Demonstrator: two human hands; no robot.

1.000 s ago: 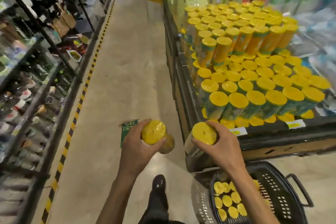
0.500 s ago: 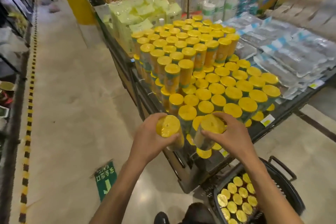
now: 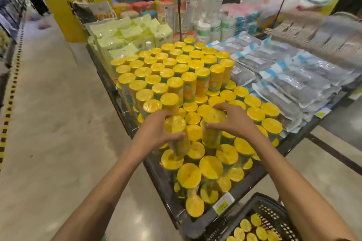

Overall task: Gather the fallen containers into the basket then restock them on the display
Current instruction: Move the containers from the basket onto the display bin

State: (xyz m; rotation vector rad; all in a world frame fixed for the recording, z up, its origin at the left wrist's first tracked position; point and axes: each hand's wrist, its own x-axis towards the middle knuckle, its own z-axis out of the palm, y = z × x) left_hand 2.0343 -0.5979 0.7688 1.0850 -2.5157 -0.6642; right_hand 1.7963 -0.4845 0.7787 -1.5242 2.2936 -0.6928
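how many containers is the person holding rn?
2: the left-hand container gripped by the left hand, the right-hand container gripped by the right hand, both over the display near its front. None seem hidden.

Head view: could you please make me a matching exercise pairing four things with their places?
Things:
1. left hand
2. black plastic basket
3. pale green packets
4. clear blue-striped plastic bags

Places:
A. right of the tall yellow stack
B. bottom right, below the display
C. gripping a yellow-lidded cylindrical container
D. behind the tall yellow stack

Pairs: 1-C, 2-B, 3-D, 4-A
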